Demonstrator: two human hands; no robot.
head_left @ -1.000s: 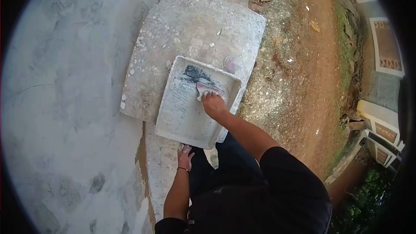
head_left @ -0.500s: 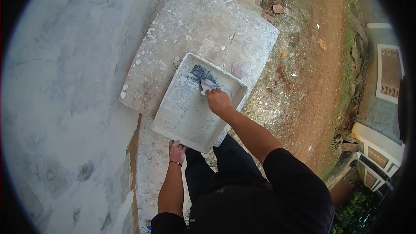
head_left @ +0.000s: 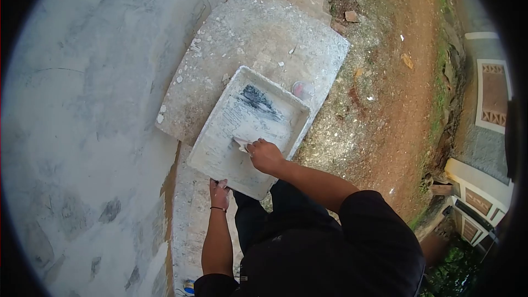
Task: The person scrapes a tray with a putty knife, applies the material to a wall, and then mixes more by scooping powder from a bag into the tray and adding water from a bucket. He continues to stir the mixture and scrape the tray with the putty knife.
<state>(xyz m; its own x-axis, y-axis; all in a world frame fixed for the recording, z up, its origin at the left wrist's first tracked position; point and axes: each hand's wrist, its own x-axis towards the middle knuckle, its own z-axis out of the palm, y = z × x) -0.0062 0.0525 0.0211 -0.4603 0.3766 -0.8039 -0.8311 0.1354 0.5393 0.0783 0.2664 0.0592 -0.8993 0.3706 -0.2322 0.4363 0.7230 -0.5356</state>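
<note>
A rectangular tray (head_left: pixel 206 158) smeared with whitish paste rests on a speckled board, tilted across it. Inside the tray, my right hand (head_left: pixel 266 157) is closed on a small pale scraper (head_left: pixel 242 144), whose edge is at the tray floor. A dark patch (head_left: pixel 257 99) shows through the paste near the far end. My left hand (head_left: pixel 219 191) grips the near left rim from outside, its fingertips partly under the tray. Beside the tray's right edge stands a small round clear container (head_left: pixel 302 89) with something pink in it.
The speckled board (head_left: pixel 264 27) lies beyond and beneath the tray. A grey plastered wall (head_left: pixel 88 104) fills the left side. At right are a dirt path (head_left: pixel 407 110) and a building with a window (head_left: pixel 494 96). A small blue and yellow object (head_left: pixel 189 286) lies at the bottom.
My right hand has drawn the scraper from the dark patch toward the near part of the tray. The near end of the tray has shifted slightly left and down, with my left hand still on it.
</note>
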